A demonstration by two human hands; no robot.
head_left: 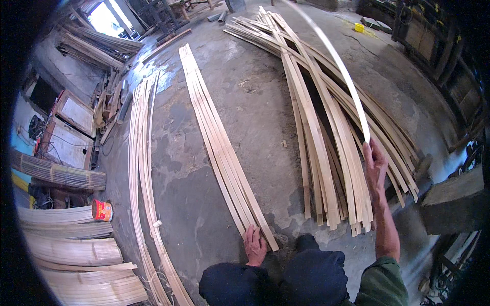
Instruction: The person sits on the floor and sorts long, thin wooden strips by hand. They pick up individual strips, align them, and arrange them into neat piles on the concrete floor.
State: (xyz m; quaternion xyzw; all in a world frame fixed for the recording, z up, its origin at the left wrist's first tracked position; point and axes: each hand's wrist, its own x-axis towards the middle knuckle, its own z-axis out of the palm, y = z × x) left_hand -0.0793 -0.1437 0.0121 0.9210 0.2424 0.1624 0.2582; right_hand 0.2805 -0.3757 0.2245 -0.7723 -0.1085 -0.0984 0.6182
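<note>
Here the right hand (376,166) pinches the near end of one long strip (341,71), lifted clear of the big pile (326,153) so it swings free. The left hand (254,245) lies flat, fingers apparently together, on the near ends of the middle row (219,137), seemingly keeping them level.

Green sleeve, dk navy trousers

Bamboo strips on your workshop floor.
You have three laid groups (219,148), one raised strip (342,71), one can (102,210).
</note>
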